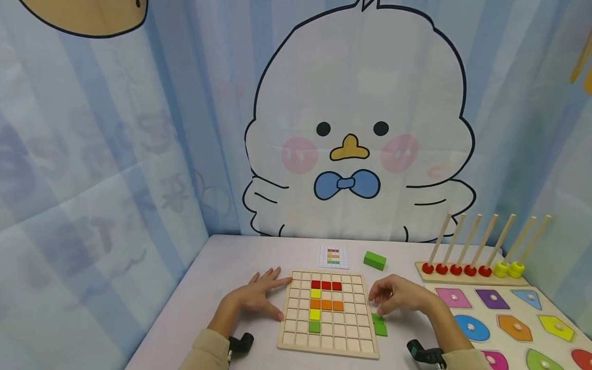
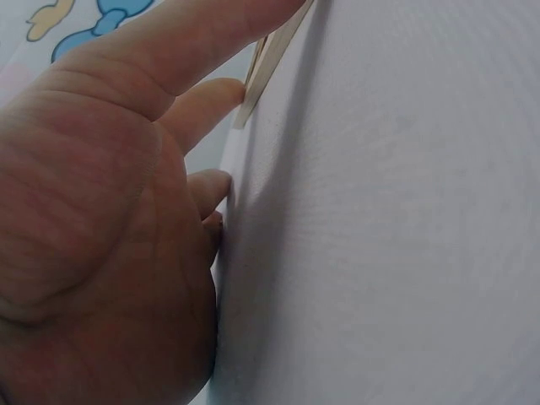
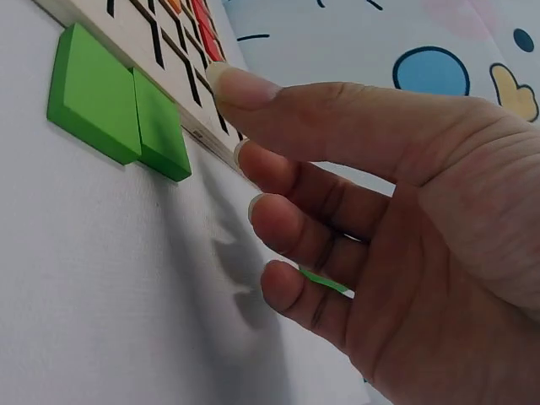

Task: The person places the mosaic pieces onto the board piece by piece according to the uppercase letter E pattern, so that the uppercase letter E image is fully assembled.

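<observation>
A wooden grid board (image 1: 328, 352) lies on the table with red tiles (image 1: 326, 285), orange tiles (image 1: 326, 304), two yellow tiles (image 1: 315, 293) and one green tile (image 1: 314, 327) in its squares. My left hand (image 1: 259, 294) rests at the board's left side, its fingers spread and touching the edge. By the right edge hovers my right hand (image 1: 400, 295), fingers loosely bent. In the right wrist view nothing shows between thumb and fingers. Two loose green tiles (image 3: 93, 101) lie against the board's right edge, just below that hand.
Behind the board lie a printed pattern card (image 1: 333, 257) and a green block (image 1: 374, 260). A peg stand (image 1: 472, 280) with red and yellow beads is at the back right. In front of it lies a knobbed shape puzzle (image 1: 490, 303). Curtains hang behind the table.
</observation>
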`<move>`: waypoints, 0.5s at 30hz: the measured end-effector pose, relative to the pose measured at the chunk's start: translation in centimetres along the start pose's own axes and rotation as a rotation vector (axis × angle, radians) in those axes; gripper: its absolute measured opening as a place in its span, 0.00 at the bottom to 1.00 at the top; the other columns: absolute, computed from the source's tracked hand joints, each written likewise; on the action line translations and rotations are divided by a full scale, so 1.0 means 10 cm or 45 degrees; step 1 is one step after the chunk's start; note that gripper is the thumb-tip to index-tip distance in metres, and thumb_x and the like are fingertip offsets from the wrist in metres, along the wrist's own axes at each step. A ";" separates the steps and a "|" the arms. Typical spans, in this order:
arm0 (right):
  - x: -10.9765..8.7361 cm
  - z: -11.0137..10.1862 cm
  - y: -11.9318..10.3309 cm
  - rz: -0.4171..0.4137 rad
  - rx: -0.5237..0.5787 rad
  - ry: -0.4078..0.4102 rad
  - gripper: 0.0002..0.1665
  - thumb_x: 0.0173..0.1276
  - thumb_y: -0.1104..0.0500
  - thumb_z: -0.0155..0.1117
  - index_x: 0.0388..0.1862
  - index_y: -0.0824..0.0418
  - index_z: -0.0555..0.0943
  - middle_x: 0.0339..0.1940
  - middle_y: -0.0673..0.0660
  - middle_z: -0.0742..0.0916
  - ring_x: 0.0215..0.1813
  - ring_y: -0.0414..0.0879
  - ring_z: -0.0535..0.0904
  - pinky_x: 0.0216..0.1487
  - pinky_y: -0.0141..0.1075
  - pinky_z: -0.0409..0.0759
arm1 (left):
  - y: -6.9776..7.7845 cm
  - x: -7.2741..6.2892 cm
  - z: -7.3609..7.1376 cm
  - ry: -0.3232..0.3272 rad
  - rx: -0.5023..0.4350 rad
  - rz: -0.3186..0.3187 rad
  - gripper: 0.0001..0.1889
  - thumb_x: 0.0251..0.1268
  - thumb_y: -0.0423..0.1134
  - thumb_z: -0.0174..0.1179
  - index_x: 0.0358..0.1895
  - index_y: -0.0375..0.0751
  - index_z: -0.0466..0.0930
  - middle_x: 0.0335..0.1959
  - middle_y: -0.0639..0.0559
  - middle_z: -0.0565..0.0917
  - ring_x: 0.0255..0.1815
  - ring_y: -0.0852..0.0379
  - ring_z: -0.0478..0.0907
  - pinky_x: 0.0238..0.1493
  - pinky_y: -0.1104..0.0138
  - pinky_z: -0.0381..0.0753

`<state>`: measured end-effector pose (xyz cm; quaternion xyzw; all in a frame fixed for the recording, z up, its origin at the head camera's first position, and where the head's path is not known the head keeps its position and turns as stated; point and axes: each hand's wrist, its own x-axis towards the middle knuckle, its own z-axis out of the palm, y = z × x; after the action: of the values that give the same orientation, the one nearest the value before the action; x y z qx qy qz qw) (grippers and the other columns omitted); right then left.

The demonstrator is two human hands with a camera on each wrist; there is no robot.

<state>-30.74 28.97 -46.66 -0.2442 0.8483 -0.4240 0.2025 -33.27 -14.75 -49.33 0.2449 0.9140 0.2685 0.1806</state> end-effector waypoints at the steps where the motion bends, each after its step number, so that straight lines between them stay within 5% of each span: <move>1: 0.00 0.00 0.01 0.005 0.007 -0.019 0.15 0.58 0.66 0.79 0.43 0.64 0.86 0.36 0.56 0.86 0.39 0.46 0.76 0.38 0.32 0.75 | 0.00 0.00 0.00 0.001 -0.003 0.001 0.52 0.49 0.61 0.78 0.81 0.67 0.62 0.88 0.45 0.45 0.89 0.42 0.34 0.84 0.39 0.30; 15: -0.01 0.04 0.03 -0.001 -0.008 -0.103 0.12 0.56 0.68 0.78 0.40 0.65 0.88 0.33 0.55 0.85 0.36 0.42 0.76 0.36 0.30 0.74 | 0.00 0.01 0.00 0.000 0.003 0.004 0.52 0.49 0.60 0.78 0.81 0.67 0.62 0.88 0.45 0.45 0.89 0.42 0.34 0.84 0.38 0.30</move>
<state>-30.53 28.92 -47.06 -0.2622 0.8406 -0.4114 0.2355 -33.33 -14.68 -49.35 0.2465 0.9139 0.2678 0.1798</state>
